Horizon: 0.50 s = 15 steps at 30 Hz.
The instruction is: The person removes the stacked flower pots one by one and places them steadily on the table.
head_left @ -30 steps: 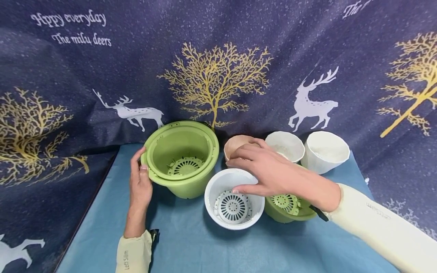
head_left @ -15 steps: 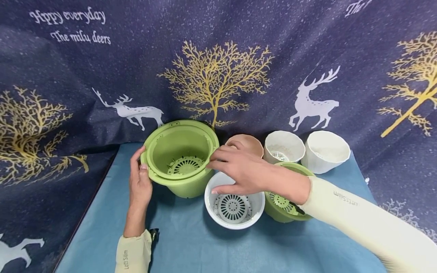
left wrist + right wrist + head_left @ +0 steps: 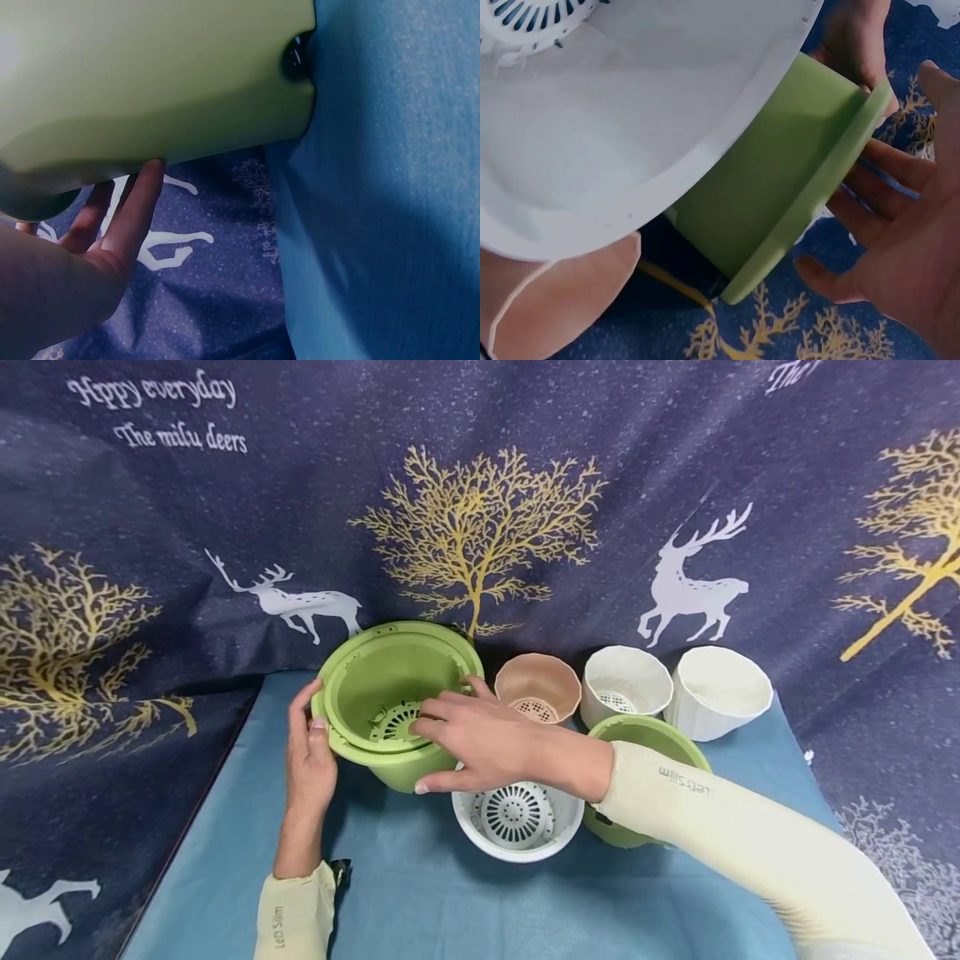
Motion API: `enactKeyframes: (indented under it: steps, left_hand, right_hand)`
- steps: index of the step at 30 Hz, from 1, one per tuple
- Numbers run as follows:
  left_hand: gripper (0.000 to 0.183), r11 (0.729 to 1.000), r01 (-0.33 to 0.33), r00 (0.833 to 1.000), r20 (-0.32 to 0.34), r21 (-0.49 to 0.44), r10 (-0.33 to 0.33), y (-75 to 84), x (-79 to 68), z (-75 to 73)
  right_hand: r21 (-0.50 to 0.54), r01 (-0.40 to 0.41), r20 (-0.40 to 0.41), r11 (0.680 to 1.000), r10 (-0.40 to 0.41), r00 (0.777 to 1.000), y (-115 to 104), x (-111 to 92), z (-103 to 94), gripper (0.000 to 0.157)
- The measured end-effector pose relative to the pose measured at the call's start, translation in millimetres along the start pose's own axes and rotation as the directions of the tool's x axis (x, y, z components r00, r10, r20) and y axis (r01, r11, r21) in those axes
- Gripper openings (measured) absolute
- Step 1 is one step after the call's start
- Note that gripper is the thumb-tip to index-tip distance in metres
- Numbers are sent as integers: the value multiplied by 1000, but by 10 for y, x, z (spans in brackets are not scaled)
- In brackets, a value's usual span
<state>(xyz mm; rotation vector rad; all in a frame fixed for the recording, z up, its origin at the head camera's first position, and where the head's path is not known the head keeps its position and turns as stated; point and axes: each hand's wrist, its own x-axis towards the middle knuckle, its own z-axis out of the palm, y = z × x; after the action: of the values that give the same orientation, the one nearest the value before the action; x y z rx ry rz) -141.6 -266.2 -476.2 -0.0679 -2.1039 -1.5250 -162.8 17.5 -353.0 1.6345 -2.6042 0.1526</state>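
A large green flower pot (image 3: 397, 768), with what looks like a second green pot nested in it, stands at the left of the cloth. My left hand (image 3: 309, 772) holds its left rim, the thumb at the rim and the fingers along the outer wall, as the left wrist view also shows. Over its right rim hovers my right hand (image 3: 483, 739), fingers loosely spread; in the right wrist view they reach past the rim, and I cannot tell if they touch it. A white pot (image 3: 561, 827) with a slotted base sits below that hand, partly covered by it.
To the right, a smaller green pot (image 3: 618, 835) is partly hidden by my right sleeve (image 3: 697, 802). Along the back stand a terracotta-coloured pot (image 3: 551, 685) and two white faceted pots, a middle one (image 3: 626, 670) and a right one (image 3: 720, 681). A printed curtain (image 3: 525, 410) hangs behind.
My right hand has moved left from above the white and terracotta-coloured pots to the large green pot's right rim, uncovering the terracotta-coloured pot. The left hand keeps its place.
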Motion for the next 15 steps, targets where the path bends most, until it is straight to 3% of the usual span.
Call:
enactKeyframes:
  steps: [7, 15]
  left_hand:
    - [52, 1000, -2, 1000, -7, 15, 2, -13, 13, 3]
    - [52, 1000, -4, 1000, 1, 10, 4, -25, 3, 2]
  right_hand:
    - [18, -36, 36, 999, 35, 999, -47, 141, 75, 67]
    - [65, -92, 138, 994, 82, 987, -75, 277, 183, 69]
